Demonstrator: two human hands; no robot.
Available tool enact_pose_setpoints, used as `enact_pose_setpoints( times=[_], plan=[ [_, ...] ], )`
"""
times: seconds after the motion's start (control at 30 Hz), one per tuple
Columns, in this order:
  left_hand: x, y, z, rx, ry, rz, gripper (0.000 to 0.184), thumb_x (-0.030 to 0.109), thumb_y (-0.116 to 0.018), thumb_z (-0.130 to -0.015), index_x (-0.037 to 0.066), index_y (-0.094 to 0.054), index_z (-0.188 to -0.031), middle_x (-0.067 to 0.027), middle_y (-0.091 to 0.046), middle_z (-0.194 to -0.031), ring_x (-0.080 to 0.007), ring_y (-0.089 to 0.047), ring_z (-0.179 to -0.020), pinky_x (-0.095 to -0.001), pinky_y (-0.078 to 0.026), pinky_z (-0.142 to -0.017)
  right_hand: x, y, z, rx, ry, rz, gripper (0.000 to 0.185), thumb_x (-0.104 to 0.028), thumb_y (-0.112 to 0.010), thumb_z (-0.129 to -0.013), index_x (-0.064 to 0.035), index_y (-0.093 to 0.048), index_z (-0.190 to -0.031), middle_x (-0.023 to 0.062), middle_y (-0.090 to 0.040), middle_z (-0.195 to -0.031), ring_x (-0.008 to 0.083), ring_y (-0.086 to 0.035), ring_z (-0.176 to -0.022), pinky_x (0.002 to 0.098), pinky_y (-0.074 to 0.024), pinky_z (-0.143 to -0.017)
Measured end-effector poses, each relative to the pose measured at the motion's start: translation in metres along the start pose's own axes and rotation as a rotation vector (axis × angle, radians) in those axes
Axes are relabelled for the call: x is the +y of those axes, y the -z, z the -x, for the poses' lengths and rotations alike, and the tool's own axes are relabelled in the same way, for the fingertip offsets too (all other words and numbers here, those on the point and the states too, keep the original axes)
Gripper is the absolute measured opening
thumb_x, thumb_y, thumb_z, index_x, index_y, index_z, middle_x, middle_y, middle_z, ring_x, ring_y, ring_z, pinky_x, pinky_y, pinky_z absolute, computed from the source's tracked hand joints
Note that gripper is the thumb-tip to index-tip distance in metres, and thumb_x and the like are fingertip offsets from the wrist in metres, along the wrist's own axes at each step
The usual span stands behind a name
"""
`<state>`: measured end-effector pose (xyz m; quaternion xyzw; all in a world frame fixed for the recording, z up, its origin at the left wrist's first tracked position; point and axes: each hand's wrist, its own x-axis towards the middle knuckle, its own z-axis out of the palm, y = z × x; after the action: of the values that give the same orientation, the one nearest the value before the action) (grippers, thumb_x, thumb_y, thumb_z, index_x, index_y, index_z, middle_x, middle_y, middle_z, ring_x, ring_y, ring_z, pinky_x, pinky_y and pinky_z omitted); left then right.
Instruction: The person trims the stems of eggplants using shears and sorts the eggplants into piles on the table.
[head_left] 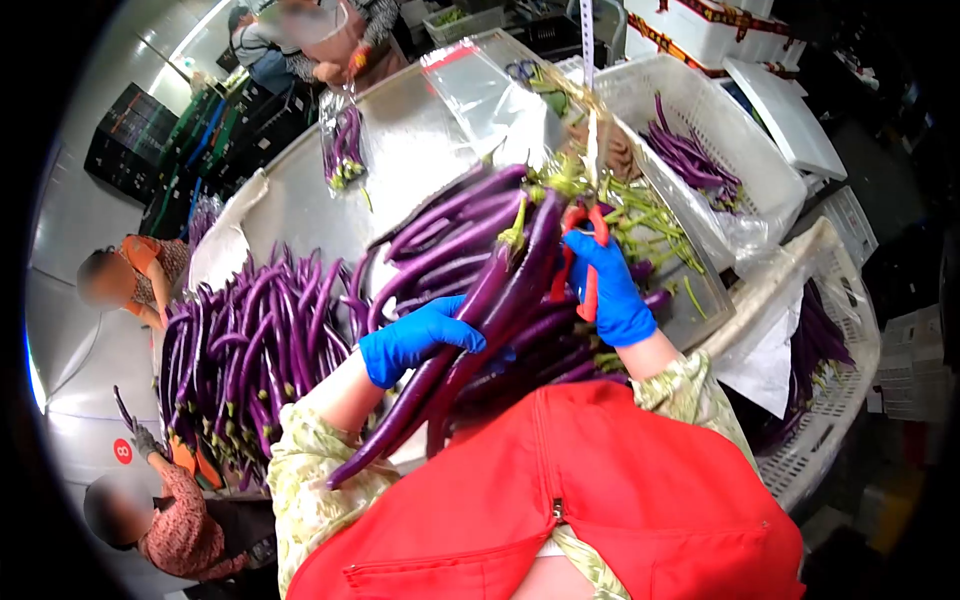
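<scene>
My left hand (pixel 420 340), in a blue glove, is closed around a few long purple eggplants (pixel 530 260) that slant up and away from me, their green stem ends pointing to the far side. In my blue-gloved right hand (pixel 612 290) is a pair of scissors (pixel 600 225) with red handles; the blades point away from me, close to the stem ends. More eggplants (pixel 450 240) lie beneath and behind the held ones. Cut green stems (pixel 650 222) are scattered just beyond my right hand.
A big pile of eggplants (pixel 255 340) covers the left of the metal table (pixel 285 215). Bagged eggplants (pixel 345 150) lie at its far side. White crates (pixel 775 195) and a lined basket (pixel 835 400) with eggplants stand at the right. Several other people work around the table.
</scene>
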<state>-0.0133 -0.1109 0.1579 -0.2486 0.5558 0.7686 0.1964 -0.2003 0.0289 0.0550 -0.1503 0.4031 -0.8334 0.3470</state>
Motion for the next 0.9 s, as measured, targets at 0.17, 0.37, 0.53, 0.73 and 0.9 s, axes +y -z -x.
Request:
enact_pose_setpoints(
  times=[0.17, 0.37, 0.53, 0.73, 0.9],
  plan=[
    [-0.047, -0.005, -0.015, 0.042, -0.167, -0.046, 0.063, 0.011, -0.069, -0.079, 0.001, -0.042, -0.135, -0.0092, -0.053, -0.128, -0.0168, -0.051, -0.115, -0.0309, -0.039, -0.100, 0.005, 0.018, 0.017, -0.061, -0.177, -0.031, 0.037, -0.002, -0.059, -0.078, -0.0044, -0.053, -0.115, -0.0002, -0.055, -0.096, 0.0102, -0.053, -0.086, 0.0245, -0.0433, -0.080],
    [-0.038, -0.017, -0.035, 0.115, -0.283, -0.089, 0.062, 0.009, -0.069, -0.080, 0.001, -0.042, -0.135, -0.0069, -0.053, -0.125, -0.0152, -0.052, -0.110, -0.0304, -0.041, -0.097, 0.012, 0.007, 0.037, 0.032, -0.163, 0.029, 0.042, 0.002, -0.058, -0.076, -0.0032, -0.054, -0.117, -0.0004, -0.055, -0.097, 0.0103, -0.052, -0.089, 0.0252, -0.0426, -0.082],
    [-0.038, -0.038, -0.049, 0.216, -0.201, -0.303, 0.045, 0.009, -0.072, -0.076, 0.000, -0.057, -0.118, -0.0047, -0.061, -0.106, -0.0117, -0.056, -0.094, -0.0271, -0.045, -0.088, -0.004, 0.015, 0.042, -0.200, -0.159, 0.107, 0.050, 0.000, -0.061, -0.075, -0.0023, -0.052, -0.124, 0.0004, -0.056, -0.102, 0.0109, -0.053, -0.094, 0.0249, -0.0425, -0.085],
    [-0.024, -0.036, -0.050, 0.020, -0.129, 0.045, 0.047, 0.011, -0.067, -0.074, -0.003, -0.056, -0.118, -0.0089, -0.063, -0.108, -0.0175, -0.059, -0.099, -0.0294, -0.044, -0.093, -0.007, 0.041, 0.038, 0.026, -0.092, 0.184, 0.054, -0.003, -0.069, -0.072, -0.0035, -0.052, -0.123, 0.0012, -0.056, -0.097, 0.0123, -0.054, -0.089, 0.0251, -0.0439, -0.083],
    [-0.022, -0.038, -0.060, -0.063, -0.025, 0.143, 0.051, 0.014, -0.066, -0.074, -0.001, -0.054, -0.121, -0.0101, -0.059, -0.114, -0.0176, -0.055, -0.108, -0.0302, -0.040, -0.099, -0.017, 0.037, 0.037, 0.056, 0.018, 0.128, 0.050, 0.001, -0.066, -0.072, -0.0038, -0.053, -0.120, 0.0017, -0.055, -0.104, 0.0131, -0.055, -0.094, 0.0265, -0.0463, -0.084]
  ],
)
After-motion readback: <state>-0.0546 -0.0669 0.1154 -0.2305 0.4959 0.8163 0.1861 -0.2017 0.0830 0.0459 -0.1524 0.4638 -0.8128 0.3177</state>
